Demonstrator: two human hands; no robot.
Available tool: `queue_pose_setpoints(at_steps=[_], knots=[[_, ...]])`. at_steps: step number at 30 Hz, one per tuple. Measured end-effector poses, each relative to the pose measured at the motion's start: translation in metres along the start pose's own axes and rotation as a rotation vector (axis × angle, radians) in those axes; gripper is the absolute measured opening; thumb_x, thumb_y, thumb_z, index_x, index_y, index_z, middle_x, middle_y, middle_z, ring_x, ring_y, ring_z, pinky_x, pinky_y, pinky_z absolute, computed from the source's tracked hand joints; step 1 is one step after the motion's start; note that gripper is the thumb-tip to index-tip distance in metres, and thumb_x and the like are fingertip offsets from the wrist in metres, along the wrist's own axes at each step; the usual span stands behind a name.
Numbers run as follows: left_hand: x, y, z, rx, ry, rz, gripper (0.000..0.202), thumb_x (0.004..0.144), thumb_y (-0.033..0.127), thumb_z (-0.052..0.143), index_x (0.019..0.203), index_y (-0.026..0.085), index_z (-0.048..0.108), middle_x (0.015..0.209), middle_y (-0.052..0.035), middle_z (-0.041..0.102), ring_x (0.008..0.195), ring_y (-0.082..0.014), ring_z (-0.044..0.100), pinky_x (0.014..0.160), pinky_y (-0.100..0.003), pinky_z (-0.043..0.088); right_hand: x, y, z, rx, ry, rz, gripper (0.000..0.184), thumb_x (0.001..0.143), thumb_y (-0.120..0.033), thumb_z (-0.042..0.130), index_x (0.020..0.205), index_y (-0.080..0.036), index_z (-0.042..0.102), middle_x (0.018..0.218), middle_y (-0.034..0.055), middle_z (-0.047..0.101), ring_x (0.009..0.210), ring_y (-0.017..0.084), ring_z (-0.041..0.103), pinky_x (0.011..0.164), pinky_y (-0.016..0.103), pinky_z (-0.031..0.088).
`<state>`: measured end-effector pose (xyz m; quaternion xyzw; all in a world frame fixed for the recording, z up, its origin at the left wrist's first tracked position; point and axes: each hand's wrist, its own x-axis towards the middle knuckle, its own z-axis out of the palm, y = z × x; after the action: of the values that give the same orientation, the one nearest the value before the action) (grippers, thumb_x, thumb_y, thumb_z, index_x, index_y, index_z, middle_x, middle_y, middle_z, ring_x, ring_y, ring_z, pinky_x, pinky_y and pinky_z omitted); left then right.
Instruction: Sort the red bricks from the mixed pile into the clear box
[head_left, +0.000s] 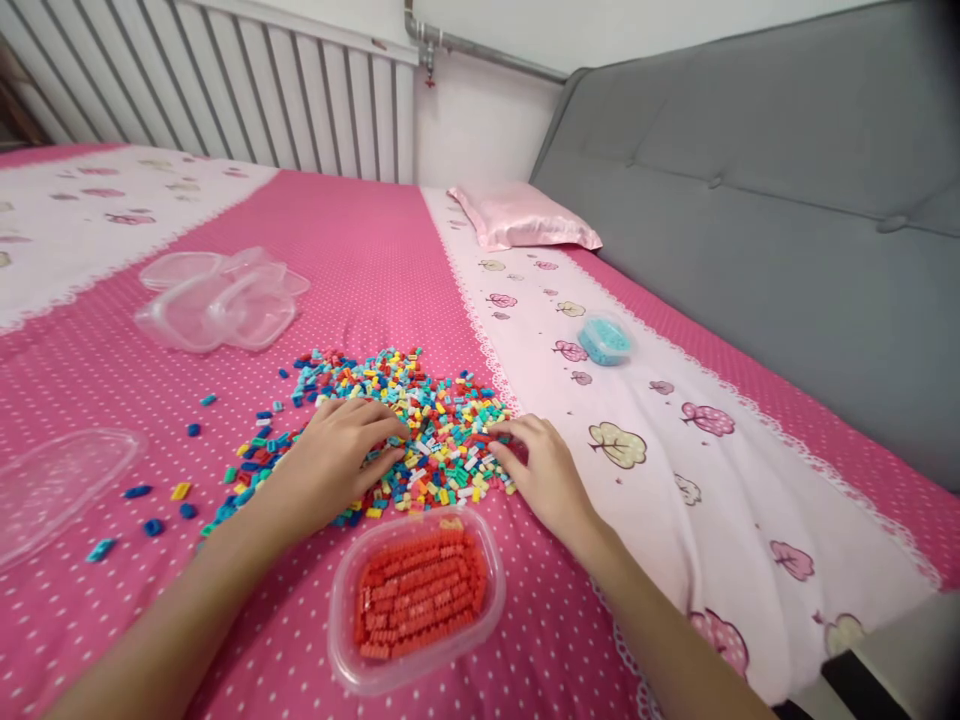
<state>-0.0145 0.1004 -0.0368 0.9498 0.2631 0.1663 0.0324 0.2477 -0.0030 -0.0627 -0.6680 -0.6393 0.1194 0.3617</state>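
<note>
A heap of small multicoloured building bricks lies on the pink bedspread. My left hand rests over the left part of it, fingers bent, with a gap between thumb and index finger and no brick visible there. At the heap's right edge, my right hand has its thumb and index fingertips closed about a small red brick. Just in front of the heap, between my forearms, stands a clear plastic container with rows of red bricks in it.
Clear plastic containers are piled at the back left, and a clear lid lies at the left. A small tub of light blue bricks stands at the right. Stray bricks dot the left side. Behind are a pink pillow and a grey headboard.
</note>
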Motion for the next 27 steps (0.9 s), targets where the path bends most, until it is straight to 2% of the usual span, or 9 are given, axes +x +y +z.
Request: queue_pose_setpoints(at_steps=[5, 10, 13, 20, 27], knots=[[0.001, 0.003, -0.001, 0.011, 0.014, 0.007, 0.021, 0.105, 0.036, 0.052, 0.104, 0.024, 0.068, 0.105, -0.0042, 0.074, 0.103, -0.0267, 0.066, 0.088, -0.041, 0.038, 0.007, -0.003, 0.003, 0.006, -0.037, -0.014, 0.011, 0.092, -0.016, 0.068, 0.099, -0.021, 0.075, 0.101, 0.0062, 0.075, 0.098, 0.026, 0.067, 0.092, 0.041, 0.051], [0.001, 0.005, -0.002, -0.002, 0.016, 0.010, 0.021, 0.105, 0.036, 0.051, 0.104, 0.024, 0.069, 0.103, -0.0026, 0.074, 0.100, -0.0252, 0.066, 0.089, -0.040, 0.036, 0.006, 0.002, -0.007, 0.134, -0.062, 0.046, 0.028, 0.097, -0.010, 0.054, 0.110, -0.025, 0.074, 0.105, 0.0047, 0.078, 0.100, 0.023, 0.073, 0.093, 0.039, 0.053], [0.001, 0.005, -0.002, -0.013, 0.020, 0.002, 0.021, 0.104, 0.036, 0.053, 0.103, 0.024, 0.070, 0.101, -0.0026, 0.074, 0.098, -0.0253, 0.066, 0.089, -0.040, 0.037, 0.002, 0.003, -0.010, 0.173, -0.087, 0.052, 0.033, 0.095, -0.006, 0.052, 0.113, -0.025, 0.072, 0.106, 0.0042, 0.079, 0.101, 0.021, 0.074, 0.096, 0.038, 0.054], [-0.002, 0.000, -0.001, -0.006, 0.026, -0.050, 0.019, 0.102, 0.034, 0.053, 0.103, 0.025, 0.069, 0.104, -0.0039, 0.074, 0.099, -0.0252, 0.067, 0.089, -0.040, 0.038, 0.000, 0.002, -0.007, 0.142, -0.117, 0.049, 0.036, 0.090, -0.005, 0.063, 0.119, -0.024, 0.069, 0.109, 0.0045, 0.077, 0.100, 0.021, 0.070, 0.096, 0.040, 0.053], [-0.002, 0.000, 0.000, 0.004, 0.018, -0.042, 0.018, 0.102, 0.033, 0.054, 0.104, 0.025, 0.069, 0.103, -0.0039, 0.074, 0.098, -0.0255, 0.067, 0.089, -0.039, 0.036, 0.001, -0.003, -0.005, 0.123, -0.130, 0.005, 0.038, 0.082, -0.001, 0.068, 0.113, -0.024, 0.071, 0.098, 0.0031, 0.074, 0.095, 0.020, 0.069, 0.091, 0.037, 0.053]])
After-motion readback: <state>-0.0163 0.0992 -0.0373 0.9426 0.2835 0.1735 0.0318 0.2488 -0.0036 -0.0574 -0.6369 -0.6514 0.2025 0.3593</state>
